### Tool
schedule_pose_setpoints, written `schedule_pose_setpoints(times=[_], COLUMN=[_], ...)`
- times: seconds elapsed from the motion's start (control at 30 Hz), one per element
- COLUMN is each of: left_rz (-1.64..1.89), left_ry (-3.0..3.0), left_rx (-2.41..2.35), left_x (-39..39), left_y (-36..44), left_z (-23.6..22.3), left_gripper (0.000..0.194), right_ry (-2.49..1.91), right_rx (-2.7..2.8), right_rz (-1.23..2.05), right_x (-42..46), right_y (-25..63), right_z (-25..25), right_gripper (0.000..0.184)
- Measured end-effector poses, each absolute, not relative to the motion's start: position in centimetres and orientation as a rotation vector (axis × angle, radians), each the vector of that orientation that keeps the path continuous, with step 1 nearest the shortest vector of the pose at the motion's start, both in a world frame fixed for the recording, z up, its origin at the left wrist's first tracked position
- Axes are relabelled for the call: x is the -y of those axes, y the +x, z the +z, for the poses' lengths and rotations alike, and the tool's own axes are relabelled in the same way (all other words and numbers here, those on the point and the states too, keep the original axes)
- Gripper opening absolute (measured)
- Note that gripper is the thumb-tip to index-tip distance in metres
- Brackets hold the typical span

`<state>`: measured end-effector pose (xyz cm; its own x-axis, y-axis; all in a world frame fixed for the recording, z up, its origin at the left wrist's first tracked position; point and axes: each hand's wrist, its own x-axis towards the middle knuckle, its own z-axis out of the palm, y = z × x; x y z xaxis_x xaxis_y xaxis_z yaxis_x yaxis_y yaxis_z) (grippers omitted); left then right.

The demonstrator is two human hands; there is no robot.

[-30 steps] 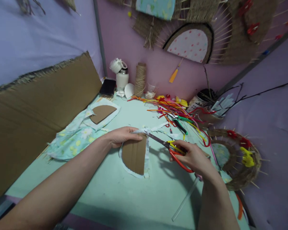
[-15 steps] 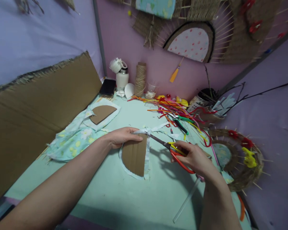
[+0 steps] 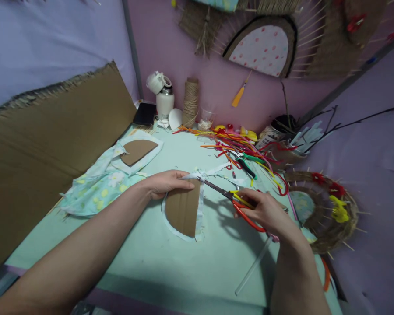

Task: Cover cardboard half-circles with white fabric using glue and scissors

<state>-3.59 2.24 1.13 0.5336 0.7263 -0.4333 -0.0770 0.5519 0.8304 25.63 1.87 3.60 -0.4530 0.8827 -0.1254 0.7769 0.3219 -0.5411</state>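
Some cloth is pinched in my left hand, my right hand grips the scissors, and trimming seems to need small snips.

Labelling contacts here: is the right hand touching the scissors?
Touching. The head view shows the right hand gripping the scissors by the handle end.

Passage is allowed over the near table, up to a clear stick; the middle is barred by the scissors, the left by a panel, the right by a wreath.
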Motion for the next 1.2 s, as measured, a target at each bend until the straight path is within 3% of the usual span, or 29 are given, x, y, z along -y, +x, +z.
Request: schedule_pose_setpoints(times=[0.5,1.2], left_rz=[0.575,0.593], left_ry=[0.861,0.864], left_rx=[-0.877,-0.860], left_x=[-2.2,-2.1], left_y=[-3.6,-3.7], left_z=[1.1,0.8], left_gripper=[0.029,0.032], right_ry=[-1.565,-1.573], right_rx=[2.340,2.334], right_rz=[0.779,0.773], right_x=[-2.0,-1.9], right_y=[25.7,25.3], right_z=[3.2,3.3], right_gripper=[0.029,0.024])
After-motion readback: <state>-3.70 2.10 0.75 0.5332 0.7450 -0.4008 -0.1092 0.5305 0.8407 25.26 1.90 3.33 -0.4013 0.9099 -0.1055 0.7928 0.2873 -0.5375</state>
